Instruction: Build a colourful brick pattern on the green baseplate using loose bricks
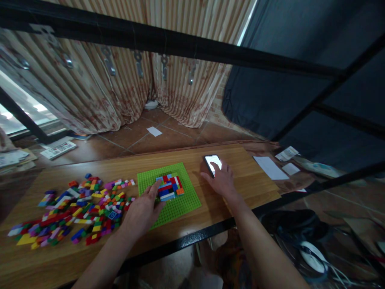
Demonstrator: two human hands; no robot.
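My left hand [142, 208] rests over the left edge of a green studded baseplate [186, 202], its fingers stretched out and the thumb apart. Its fingertips reach the left side of a low build of coloured toy bricks [170, 187] on the plate, made of red, blue, light blue, white and orange pieces. To the right, my right hand [221, 179] is over a smartphone [207, 160] lying on the table with its screen lit. One finger points onto the screen, and the hand is not wrapped round the phone.
A wide heap of loose toy bricks [96, 200] covers the table [240, 164] left of the baseplate. A dark metal bar [192, 239] runs along the table's near edge. Papers [270, 167] lie beyond the right end, and cables with a dark bag [297, 228] sit low at the right.
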